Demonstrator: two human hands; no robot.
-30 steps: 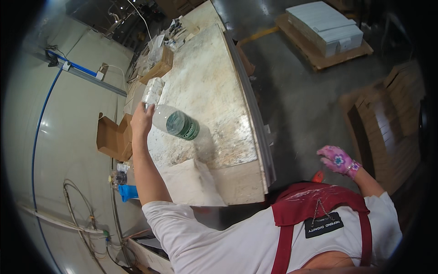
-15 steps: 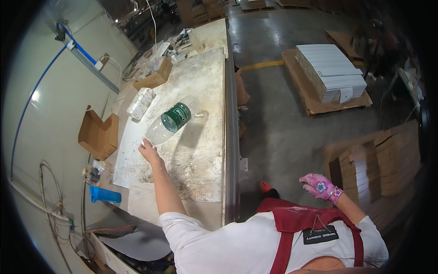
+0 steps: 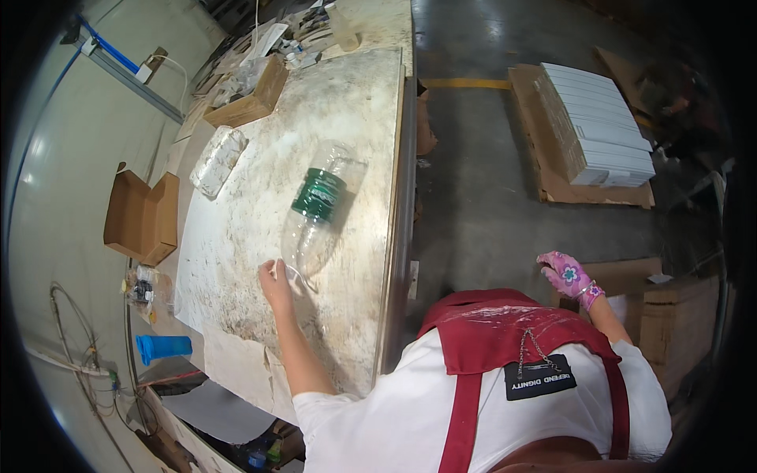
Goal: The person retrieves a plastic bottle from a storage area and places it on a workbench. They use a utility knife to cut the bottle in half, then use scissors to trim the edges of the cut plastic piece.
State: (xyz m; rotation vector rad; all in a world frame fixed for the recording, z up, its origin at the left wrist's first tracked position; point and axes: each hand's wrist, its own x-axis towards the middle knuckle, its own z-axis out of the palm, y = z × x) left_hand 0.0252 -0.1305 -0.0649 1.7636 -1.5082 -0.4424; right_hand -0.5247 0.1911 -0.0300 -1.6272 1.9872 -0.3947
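My left hand (image 3: 277, 285), bare, is closed in a pinch at the near end of a large clear plastic bottle (image 3: 318, 195) with a green label. A thin white strap or loop shows at that end, by my fingertips. The bottle slants over the worn, whitish tabletop (image 3: 236, 276), its far end pointing away from me. Whether it rests fully on the surface I cannot tell. My right hand (image 3: 569, 277), in a pink flowered glove, hangs out over the floor at my right side. Its fingers are loosely curled and apart, with nothing in them.
A white wrapped block (image 3: 218, 162), an open cardboard box (image 3: 142, 217) and a blue container (image 3: 164, 348) line the table's left side. Another carton (image 3: 251, 94) with scraps stands farther back. On the floor at right are stacked white panels (image 3: 595, 126) and brown cartons (image 3: 670, 323).
The bottle has swung to point more straight away from me, with my left hand still at its near end. My view has shifted, and my right hand appears slightly higher.
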